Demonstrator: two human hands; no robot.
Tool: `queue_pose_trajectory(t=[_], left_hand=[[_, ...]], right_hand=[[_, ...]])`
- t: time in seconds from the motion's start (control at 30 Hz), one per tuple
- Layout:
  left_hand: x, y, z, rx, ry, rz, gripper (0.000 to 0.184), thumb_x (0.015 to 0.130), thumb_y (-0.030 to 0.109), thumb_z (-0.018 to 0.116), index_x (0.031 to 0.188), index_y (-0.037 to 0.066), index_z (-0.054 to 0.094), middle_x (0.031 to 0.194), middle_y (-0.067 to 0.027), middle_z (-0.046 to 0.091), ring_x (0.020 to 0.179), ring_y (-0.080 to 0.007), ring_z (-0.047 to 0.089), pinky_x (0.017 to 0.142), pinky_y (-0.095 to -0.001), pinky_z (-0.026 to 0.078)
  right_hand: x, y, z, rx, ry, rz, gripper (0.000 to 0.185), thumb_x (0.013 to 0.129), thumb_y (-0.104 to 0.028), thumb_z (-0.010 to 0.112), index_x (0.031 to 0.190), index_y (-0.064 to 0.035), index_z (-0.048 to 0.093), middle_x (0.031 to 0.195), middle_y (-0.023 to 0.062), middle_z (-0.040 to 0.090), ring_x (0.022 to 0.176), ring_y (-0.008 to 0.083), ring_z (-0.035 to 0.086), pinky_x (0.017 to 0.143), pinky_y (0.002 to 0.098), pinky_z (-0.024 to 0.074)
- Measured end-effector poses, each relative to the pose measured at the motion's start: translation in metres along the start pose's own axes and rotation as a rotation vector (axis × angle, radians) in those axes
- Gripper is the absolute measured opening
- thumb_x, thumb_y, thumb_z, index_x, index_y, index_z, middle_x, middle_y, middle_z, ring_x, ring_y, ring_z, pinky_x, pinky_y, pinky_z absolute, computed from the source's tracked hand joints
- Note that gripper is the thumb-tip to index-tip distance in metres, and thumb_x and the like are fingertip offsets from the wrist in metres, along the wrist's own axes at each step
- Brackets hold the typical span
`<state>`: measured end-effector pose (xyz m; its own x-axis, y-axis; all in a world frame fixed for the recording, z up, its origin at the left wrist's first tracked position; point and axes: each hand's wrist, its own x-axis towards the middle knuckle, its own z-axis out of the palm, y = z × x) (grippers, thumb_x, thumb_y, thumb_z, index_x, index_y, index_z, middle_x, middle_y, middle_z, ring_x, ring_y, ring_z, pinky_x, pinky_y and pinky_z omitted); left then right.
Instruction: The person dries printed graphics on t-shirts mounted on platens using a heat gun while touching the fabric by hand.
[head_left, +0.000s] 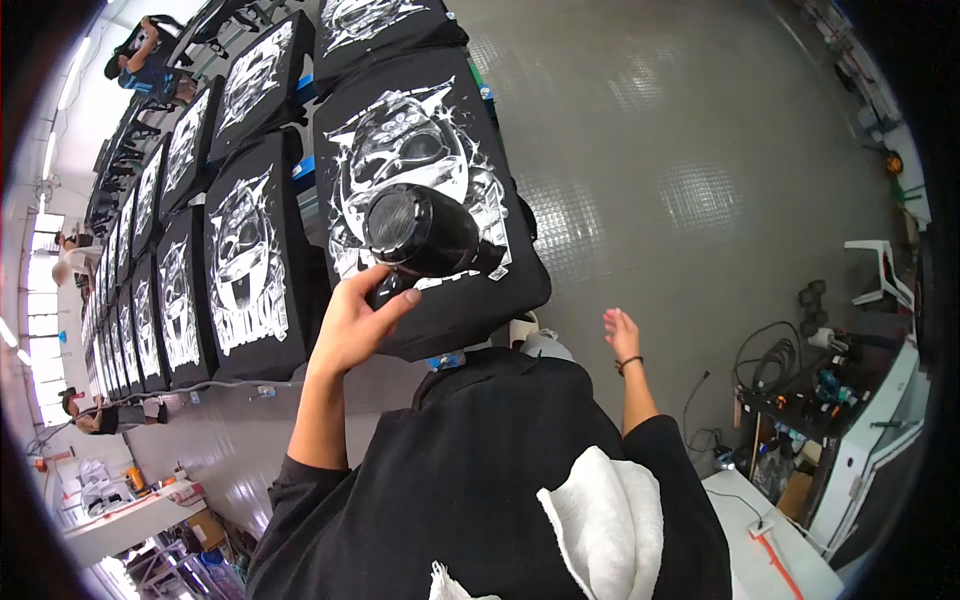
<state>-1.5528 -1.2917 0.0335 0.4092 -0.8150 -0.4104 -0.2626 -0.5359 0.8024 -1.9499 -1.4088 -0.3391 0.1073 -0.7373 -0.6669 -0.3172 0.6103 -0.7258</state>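
Observation:
My left hand (358,325) is closed around the handle of a black hair dryer (425,230), most of the handle hidden by the fingers. The dryer hovers over a black T-shirt (465,300) with a white and grey printed design (400,130), its narrow end towards the lower right of the shirt. Over the grey floor, away from the shirt, my right hand (622,335) hangs with nothing in it, fingers extended and a dark band at the wrist.
Rows of printed black shirts (245,250) on boards run off to the left. Co-workers (155,65) stand beyond them. A cable (220,384) stretches along the row's near end. To the right are a white chair (878,272), coiled hose (775,365) and a cluttered bench (820,410).

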Motion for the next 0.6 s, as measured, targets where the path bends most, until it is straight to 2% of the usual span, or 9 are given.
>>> queue_pose_trajectory(t=[0.1,0.2,0.27,0.4,0.53,0.6], left_hand=[[-0.022,-0.005,-0.011,-0.096,0.071,-0.034,0.025,0.089,0.015,0.072,0.108,-0.001,0.067,0.063,0.0046,0.053,0.052,-0.0033,0.047,0.047,-0.0220,0.036],[-0.045,-0.025,-0.033,-0.145,0.192,-0.092,0.024,0.090,0.014,0.072,0.108,0.000,0.067,0.064,0.0045,0.053,0.054,-0.0033,0.047,0.048,-0.0212,0.037],[-0.063,-0.036,-0.049,-0.157,0.264,-0.116,0.024,0.090,0.013,0.071,0.108,-0.001,0.066,0.065,0.0043,0.054,0.054,-0.0034,0.047,0.048,-0.0212,0.037],[-0.093,-0.056,-0.079,-0.163,0.410,-0.193,0.021,0.090,0.011,0.069,0.107,-0.002,0.065,0.066,0.0035,0.055,0.053,-0.0038,0.047,0.048,-0.0214,0.037],[-0.095,-0.090,-0.111,-0.188,0.434,-0.135,0.021,0.091,0.011,0.067,0.107,-0.001,0.065,0.064,0.0023,0.055,0.052,-0.0039,0.047,0.047,-0.0216,0.036],[-0.085,-0.094,-0.122,-0.189,0.460,-0.125,0.019,0.092,0.013,0.067,0.104,-0.002,0.064,0.062,0.0024,0.054,0.051,-0.0042,0.046,0.046,-0.0223,0.035]], right_hand=[[-0.002,-0.058,0.056,-0.017,-0.109,-0.179,0.046,0.105,-0.043,0.044,0.127,-0.0072,0.063,0.123,0.0042,0.067,0.107,0.0167,0.062,0.085,0.0323,0.0498],[0.001,-0.095,0.099,0.000,-0.192,-0.310,0.048,0.105,-0.043,0.043,0.129,-0.0065,0.062,0.125,0.0053,0.066,0.109,0.0179,0.062,0.086,0.0333,0.0500],[0.000,-0.112,0.119,0.084,-0.224,-0.314,0.051,0.105,-0.043,0.044,0.129,-0.0026,0.061,0.124,0.0075,0.066,0.109,0.0186,0.062,0.088,0.0333,0.0488],[0.001,-0.122,0.135,0.108,-0.271,-0.310,0.053,0.106,-0.044,0.043,0.130,0.0000,0.060,0.124,0.0094,0.066,0.109,0.0198,0.062,0.092,0.0332,0.0481],[0.007,-0.113,0.142,0.160,-0.294,-0.336,0.051,0.106,-0.038,0.045,0.130,0.0040,0.059,0.123,0.0098,0.065,0.109,0.0150,0.061,0.093,0.0279,0.0463],[0.011,-0.107,0.146,0.099,-0.232,-0.362,0.049,0.107,-0.036,0.046,0.130,0.0056,0.059,0.123,0.0107,0.065,0.112,0.0155,0.060,0.097,0.0279,0.0447]])
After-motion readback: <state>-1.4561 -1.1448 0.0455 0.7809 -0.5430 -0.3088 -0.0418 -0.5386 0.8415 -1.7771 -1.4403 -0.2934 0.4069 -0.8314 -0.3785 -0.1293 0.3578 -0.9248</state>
